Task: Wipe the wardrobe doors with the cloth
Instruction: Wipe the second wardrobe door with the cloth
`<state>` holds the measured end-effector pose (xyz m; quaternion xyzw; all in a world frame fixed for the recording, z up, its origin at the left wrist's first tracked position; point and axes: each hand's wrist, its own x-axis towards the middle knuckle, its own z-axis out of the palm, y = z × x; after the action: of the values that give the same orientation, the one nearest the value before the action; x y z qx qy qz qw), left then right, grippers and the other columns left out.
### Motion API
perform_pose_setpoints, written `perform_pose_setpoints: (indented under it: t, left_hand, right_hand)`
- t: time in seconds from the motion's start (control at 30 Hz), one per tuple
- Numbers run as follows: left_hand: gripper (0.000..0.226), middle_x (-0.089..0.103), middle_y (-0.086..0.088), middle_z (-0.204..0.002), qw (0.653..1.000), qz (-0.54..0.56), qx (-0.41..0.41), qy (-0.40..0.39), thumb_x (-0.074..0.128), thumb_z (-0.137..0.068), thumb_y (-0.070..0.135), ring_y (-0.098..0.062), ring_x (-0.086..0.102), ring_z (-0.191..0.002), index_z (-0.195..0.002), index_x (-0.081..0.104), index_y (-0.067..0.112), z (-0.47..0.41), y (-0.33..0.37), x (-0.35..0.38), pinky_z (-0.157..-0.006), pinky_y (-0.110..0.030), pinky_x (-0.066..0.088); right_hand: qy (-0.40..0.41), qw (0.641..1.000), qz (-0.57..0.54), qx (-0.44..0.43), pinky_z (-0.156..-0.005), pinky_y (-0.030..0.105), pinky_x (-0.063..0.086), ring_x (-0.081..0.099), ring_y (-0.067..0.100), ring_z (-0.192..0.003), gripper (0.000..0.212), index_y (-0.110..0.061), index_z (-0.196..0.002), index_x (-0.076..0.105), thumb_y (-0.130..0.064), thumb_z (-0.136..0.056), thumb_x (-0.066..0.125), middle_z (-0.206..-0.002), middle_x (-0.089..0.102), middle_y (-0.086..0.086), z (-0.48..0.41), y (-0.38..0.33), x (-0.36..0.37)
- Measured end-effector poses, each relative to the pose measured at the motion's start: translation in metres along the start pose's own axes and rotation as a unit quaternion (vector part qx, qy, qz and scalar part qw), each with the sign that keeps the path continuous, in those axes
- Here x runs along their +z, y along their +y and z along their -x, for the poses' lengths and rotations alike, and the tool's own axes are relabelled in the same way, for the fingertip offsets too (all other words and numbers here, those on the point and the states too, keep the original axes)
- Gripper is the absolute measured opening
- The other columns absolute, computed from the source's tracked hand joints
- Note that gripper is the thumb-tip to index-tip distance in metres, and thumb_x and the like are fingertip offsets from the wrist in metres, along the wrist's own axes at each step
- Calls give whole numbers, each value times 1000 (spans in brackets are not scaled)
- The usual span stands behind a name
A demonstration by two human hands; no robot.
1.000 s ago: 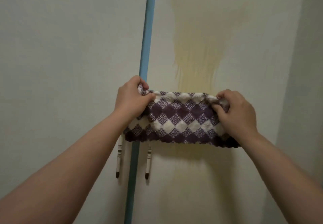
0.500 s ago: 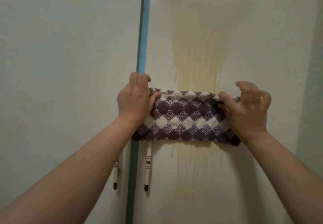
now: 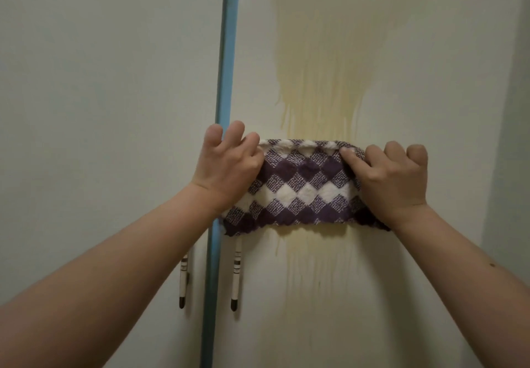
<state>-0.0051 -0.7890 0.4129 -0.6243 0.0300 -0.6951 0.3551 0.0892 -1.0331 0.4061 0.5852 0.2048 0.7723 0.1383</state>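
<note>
A purple-and-white checked cloth (image 3: pixel 304 187) is folded into a wide band and held flat against the right wardrobe door (image 3: pixel 430 80). My left hand (image 3: pixel 226 164) grips its left end, fingers curled over the top edge beside the blue strip. My right hand (image 3: pixel 393 178) grips its right end, thumb on the front. A yellow stain (image 3: pixel 324 60) with drip streaks runs down the right door above and below the cloth. The left wardrobe door (image 3: pixel 100 95) is plain and pale.
A vertical blue strip (image 3: pixel 225 52) separates the two doors. Two slim white handles with dark tips, the left handle (image 3: pixel 183 281) and the right handle (image 3: pixel 235 276), hang below the cloth. A side wall (image 3: pixel 513 138) stands at the far right.
Both hands shifted their grip on the cloth's ends; fingers uncurled over the top edge. The cloth sits slightly higher against the door, and the view moved closer.
</note>
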Motion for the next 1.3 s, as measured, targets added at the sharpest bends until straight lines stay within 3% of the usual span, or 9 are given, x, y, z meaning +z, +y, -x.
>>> perform_pose_setpoints:
  t: [0.13, 0.3, 0.4, 0.47, 0.53, 0.73, 0.93, 1.07, 1.3]
  left_hand:
    - [26, 47, -1, -60, 980, 11, -60, -188, 35, -61, -2, -20, 36, -70, -49, 52, 12, -19, 9, -24, -59, -31, 11]
    - [23, 57, -10, -110, 880, 149, -189, -410, 43, -90, 9, -30, 59, -96, -106, 58, 8, -39, 30, -39, -60, -31, 35]
    - [53, 35, -18, -129, 865, 185, -269, -382, 41, -93, 41, -34, 42, -116, -124, 42, -3, -34, 46, -38, -76, -38, 42]
    - [81, 11, -25, -147, 860, 196, -294, -369, 35, -89, 58, -41, 12, -136, -140, 19, -4, -21, 61, -28, -104, -47, 30]
    - [86, -14, -26, -151, 847, 228, -327, -352, 24, -85, 67, -45, -11, -138, -147, -4, 14, -6, 76, -15, -108, -60, 14]
    - [61, 13, -26, -151, 875, 210, -337, -276, 2, -87, 67, -53, 13, -134, -143, 11, 42, -2, 83, 14, -88, -78, 23]
    - [61, -5, -20, -154, 890, 213, -356, -188, 15, -84, 68, -47, -7, -138, -138, -4, 49, -43, 65, 38, -97, -75, 7]
    - [61, -23, -15, -152, 892, 214, -350, -193, 17, -86, 67, -42, -22, -137, -137, -11, 51, -82, 42, 49, -101, -70, -2]
    - [60, -21, -14, -153, 904, 202, -342, -161, 15, -85, 70, -40, -22, -137, -139, -4, 53, -172, -10, 80, -103, -68, -4]
  right_hand:
    - [-70, 996, 10, 57, -59, 29, 31, 44, 22, -48, 46, -21, -100, 72, -2, -76, 37, -59, 51, 4, -5, -7, -6]
    - [-106, 978, -87, 157, -48, 27, 32, 52, 31, -51, 52, -4, -111, 67, -3, -62, 50, -76, 58, 20, -4, -19, -4]
    - [-115, 959, -120, 229, -67, 45, 50, 57, 44, -83, 49, -6, -128, 53, -21, -82, 47, -109, 57, 30, 6, -44, -5]
    - [-157, 940, -160, 257, -85, 63, 41, 48, 53, -110, 54, -21, -139, 39, -41, -89, 37, -130, 46, 32, 9, -64, -9]
    - [-201, 927, -182, 258, -86, 72, 32, 32, 55, -124, 51, -37, -142, 27, -53, -93, 25, -144, 32, 28, 8, -81, -10]
    - [-236, 913, -222, 248, -81, 77, 32, 30, 46, -118, 54, -48, -144, 9, -64, -93, 11, -151, 18, 15, 4, -83, 7]
    - [-239, 903, -222, 280, -96, 76, -4, 6, 47, -136, 60, -56, -133, -8, -69, -77, 7, -157, -11, 3, -42, -55, 17]
    - [-254, 906, -198, 275, -98, 74, -4, -4, 41, -139, 58, -58, -135, -13, -69, -86, 15, -155, -23, -1, -80, -32, 27]
    - [-210, 921, -182, 274, -94, 78, -4, -14, 37, -140, 56, -58, -138, -5, -67, -88, 16, -153, -25, -11, -167, 18, 60]
